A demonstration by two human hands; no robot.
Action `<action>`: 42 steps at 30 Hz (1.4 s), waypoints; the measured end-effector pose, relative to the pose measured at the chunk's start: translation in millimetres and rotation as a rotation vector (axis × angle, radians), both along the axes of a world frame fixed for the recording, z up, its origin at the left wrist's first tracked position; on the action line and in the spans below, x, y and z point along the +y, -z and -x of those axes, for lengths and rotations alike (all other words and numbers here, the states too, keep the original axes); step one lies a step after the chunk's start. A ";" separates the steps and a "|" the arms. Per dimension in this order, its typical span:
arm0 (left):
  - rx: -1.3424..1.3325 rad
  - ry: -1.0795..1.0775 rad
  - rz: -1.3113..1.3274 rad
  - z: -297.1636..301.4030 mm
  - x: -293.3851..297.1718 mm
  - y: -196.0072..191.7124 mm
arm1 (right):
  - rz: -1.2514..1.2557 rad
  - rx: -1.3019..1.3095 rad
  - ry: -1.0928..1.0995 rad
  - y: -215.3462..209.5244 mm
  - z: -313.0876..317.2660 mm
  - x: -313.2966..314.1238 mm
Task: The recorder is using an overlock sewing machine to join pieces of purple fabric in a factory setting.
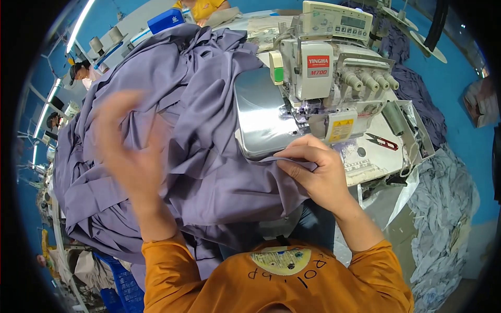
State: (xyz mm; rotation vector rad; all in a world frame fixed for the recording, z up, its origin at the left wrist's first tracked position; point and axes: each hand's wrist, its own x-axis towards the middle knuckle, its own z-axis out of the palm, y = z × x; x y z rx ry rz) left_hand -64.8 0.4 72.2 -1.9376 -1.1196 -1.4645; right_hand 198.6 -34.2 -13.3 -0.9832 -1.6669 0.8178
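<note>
My right hand (318,169) pinches the edge of a purple-grey fabric (224,193) between thumb and fingers, at the front corner of the sewing machine's shiny metal plate (261,117). From there the fabric hangs down over my lap and joins a big crumpled heap on the left. My left hand (130,141), blurred by motion, is raised above that heap with thumb and fingers apart and nothing visible between them. The overlock sewing machine (315,70) stands just beyond my right hand. Its needle area has no fabric in it.
Red-handled thread snips (382,141) lie on the machine table, near a tray (417,128) holding a dark cone. Pale grey fabric (443,208) is heaped at the right. A blue crate (122,284) sits low on the left. Another person in yellow (206,8) is at the far side.
</note>
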 end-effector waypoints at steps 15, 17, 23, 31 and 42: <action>0.340 0.469 0.535 -79.6 24.4 64.1 | -0.248 -0.166 0.555 25.6 -18.8 2.0; 0.283 0.536 0.530 -78.4 29.1 64.0 | 0.174 0.024 0.435 24.5 -22.7 -9.6; 0.261 0.528 0.551 -78.4 34.6 63.8 | 0.511 0.271 0.030 21.1 -23.9 -19.2; 0.329 0.419 0.616 -72.1 24.2 55.5 | 0.645 0.305 -0.028 19.7 -20.5 -12.0; 0.425 0.228 0.549 21.8 -13.5 126.7 | 0.632 0.403 -0.114 33.4 -22.1 3.2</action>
